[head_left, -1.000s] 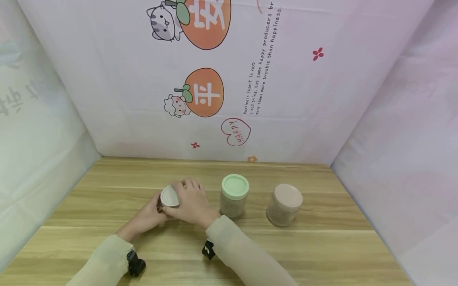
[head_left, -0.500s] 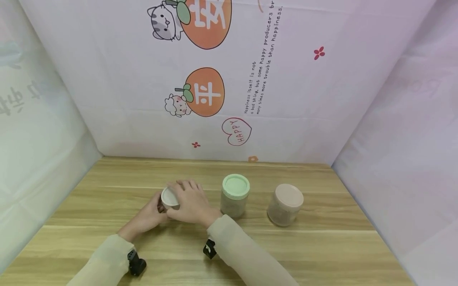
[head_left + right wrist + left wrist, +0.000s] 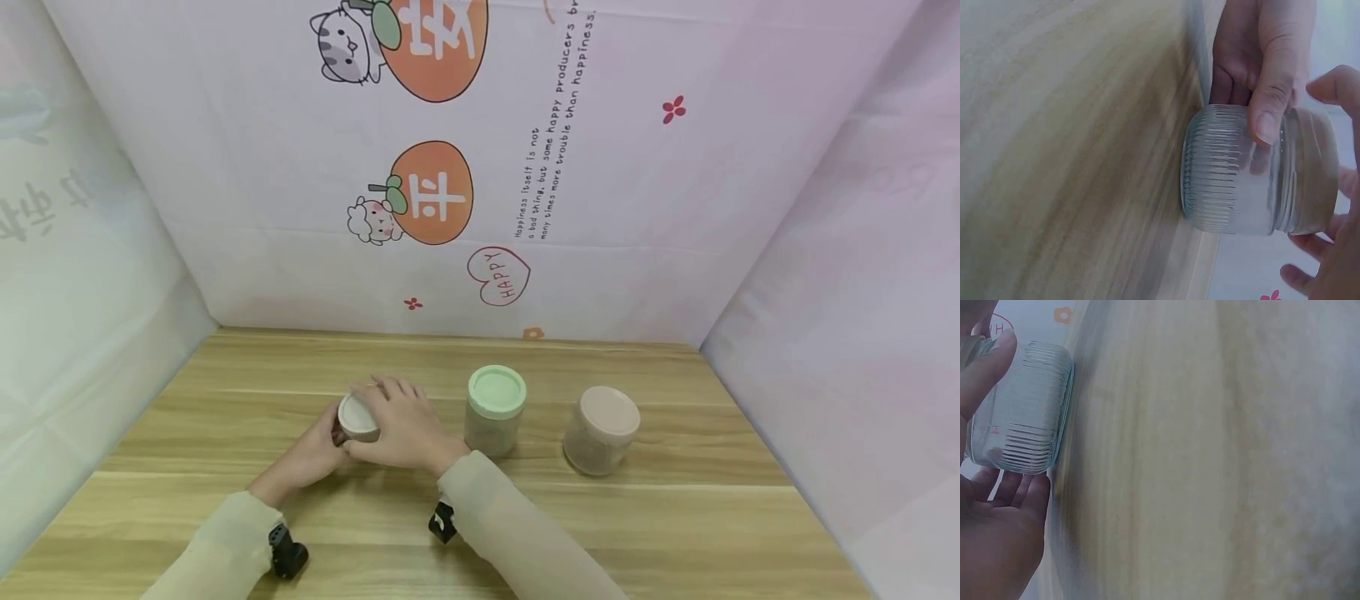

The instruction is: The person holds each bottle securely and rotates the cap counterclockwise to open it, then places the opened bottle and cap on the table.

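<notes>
A ribbed glass jar (image 3: pixel 1216 181) stands on the table at the left, between both hands. My left hand (image 3: pixel 315 450) holds the jar's glass body, thumb on the near side and fingers round the other. Over the top, my right hand (image 3: pixel 408 429) has its fingers and thumb round the off-white lid (image 3: pixel 357 415). In the right wrist view the lid (image 3: pixel 1317 172) sits on the jar's mouth, with glass threads showing at its edge. The right thumb tip is close to the lid's rim there. In the left wrist view the glass base is at the tabletop.
Two more lidded jars stand to the right on the wooden table (image 3: pixel 675 533): one with a green lid (image 3: pixel 497 390), close to the right wrist, and one with a pale pink lid (image 3: pixel 609 410). White printed cloth (image 3: pixel 615 283) hangs behind and at both sides.
My right fingers and thumb have shifted slightly round the lid. The left hand and all the jars keep their places, and the head view has drifted a little.
</notes>
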The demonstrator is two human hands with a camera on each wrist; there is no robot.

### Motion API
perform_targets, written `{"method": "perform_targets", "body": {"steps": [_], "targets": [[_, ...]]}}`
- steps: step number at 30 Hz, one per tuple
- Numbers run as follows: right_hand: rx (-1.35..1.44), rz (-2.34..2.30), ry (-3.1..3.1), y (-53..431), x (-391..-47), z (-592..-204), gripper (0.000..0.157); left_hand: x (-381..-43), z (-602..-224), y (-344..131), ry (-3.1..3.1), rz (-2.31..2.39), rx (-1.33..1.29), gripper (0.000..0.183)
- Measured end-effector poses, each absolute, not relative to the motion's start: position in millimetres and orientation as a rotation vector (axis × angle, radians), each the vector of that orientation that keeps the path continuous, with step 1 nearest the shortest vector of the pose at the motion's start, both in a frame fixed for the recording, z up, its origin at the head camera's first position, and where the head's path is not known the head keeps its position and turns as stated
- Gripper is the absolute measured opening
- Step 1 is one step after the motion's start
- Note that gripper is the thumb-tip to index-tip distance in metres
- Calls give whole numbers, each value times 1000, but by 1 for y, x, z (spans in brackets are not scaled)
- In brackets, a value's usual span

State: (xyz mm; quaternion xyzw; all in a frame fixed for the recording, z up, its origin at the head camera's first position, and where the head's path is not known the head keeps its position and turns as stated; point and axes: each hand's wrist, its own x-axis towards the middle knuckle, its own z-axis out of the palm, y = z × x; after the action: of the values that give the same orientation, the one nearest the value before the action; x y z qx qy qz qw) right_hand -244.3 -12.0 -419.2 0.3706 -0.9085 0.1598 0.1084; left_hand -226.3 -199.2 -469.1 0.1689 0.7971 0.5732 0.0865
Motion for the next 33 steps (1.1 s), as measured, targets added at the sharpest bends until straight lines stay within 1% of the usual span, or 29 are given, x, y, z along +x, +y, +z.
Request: {"method": "perform_targets", "body": {"steps": [3,7,12,19,23,30,33], "targets": [[1048,484,-2677,-14,-245,-423,79,-228,-470,-199,2385,1705,472,87],[960,492,-2686,-15,-243,-426,82,-225,-468,-196,2404,1682,431,86],[886,464,-2667,-15,-241,-426,78,-221,-465,-194,2400,1672,373,89],[911,457,-2647,-17,-239,-423,70,-221,-464,-197,2383,1691,389,87],[913,461,-2627,-18,-238,-422,68,-222,-465,-196,2372,1699,355,86],[922,498,-2604,-17,-240,-418,67,-224,-465,-195,2364,1711,310,93],[928,509,-2605,-16,-239,-417,69,-224,-465,-196,2361,1703,305,93]]}}
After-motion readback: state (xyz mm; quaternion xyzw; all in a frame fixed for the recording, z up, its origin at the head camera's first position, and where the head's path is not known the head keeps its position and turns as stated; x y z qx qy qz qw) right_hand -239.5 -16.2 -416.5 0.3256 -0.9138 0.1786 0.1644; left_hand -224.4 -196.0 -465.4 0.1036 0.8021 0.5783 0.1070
